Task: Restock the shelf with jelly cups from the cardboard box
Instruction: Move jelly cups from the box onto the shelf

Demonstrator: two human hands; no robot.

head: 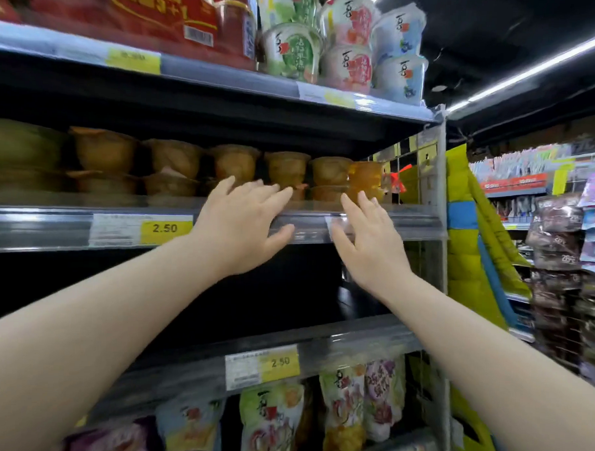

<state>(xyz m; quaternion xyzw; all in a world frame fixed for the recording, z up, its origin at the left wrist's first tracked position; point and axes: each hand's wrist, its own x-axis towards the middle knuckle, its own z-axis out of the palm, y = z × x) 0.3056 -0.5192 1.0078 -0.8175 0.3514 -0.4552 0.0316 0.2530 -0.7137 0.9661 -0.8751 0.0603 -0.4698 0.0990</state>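
Observation:
A row of amber jelly cups [234, 162], stacked two high, fills the middle shelf [53, 223] from left to right. Both my arms reach up toward it. My left hand [242, 223] is spread with straight fingers in front of the cups at the shelf's clear front rail, holding nothing. A little to its right, my right hand [366, 241] is also spread and empty, fingertips close to the orange cups [365, 173] at the row's right end. The cardboard box is out of view.
Above, the top shelf carries red multipacks [155, 14] and green, pink and blue cup packs [343, 44]. Below hang bags of jelly [272, 423] under a 2.50 price tag [279, 363]. To the right stand a yellow-green display [474, 238] and snack racks [565, 255].

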